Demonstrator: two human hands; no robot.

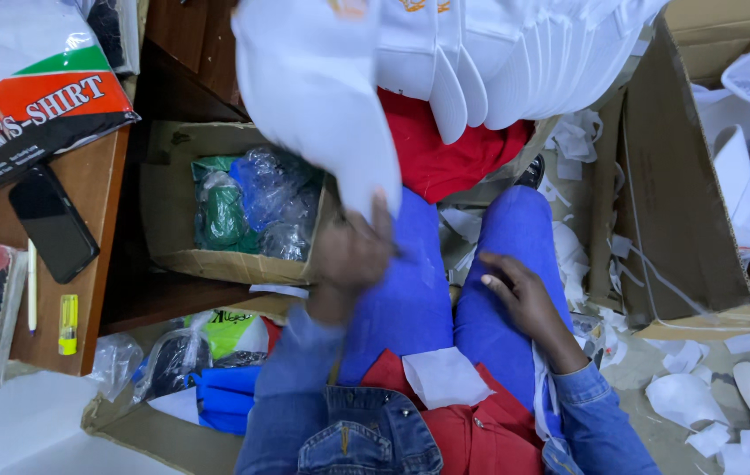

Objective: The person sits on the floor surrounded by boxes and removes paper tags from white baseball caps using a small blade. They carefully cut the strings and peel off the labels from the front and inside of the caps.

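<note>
My left hand (353, 251) grips the brim of a white cap (322, 88) and holds it up over my lap. Beside it a stack of several white caps (515, 62) leans across the top of the view. A red cloth (445, 149) lies under that stack. My right hand (524, 295) rests flat on my right thigh in blue trousers (498, 255), fingers spread, holding nothing. A white paper sheet (443, 376) lies on my lap against a red garment (480, 422).
A cardboard box (172, 220) with plastic-wrapped green and blue items stands at the left. A wooden table (93, 193) holds a black phone (54, 224), a pen, a yellow lighter and a shirt packet. A large open carton (674, 202) stands right. Torn paper scraps (718, 405) litter the floor.
</note>
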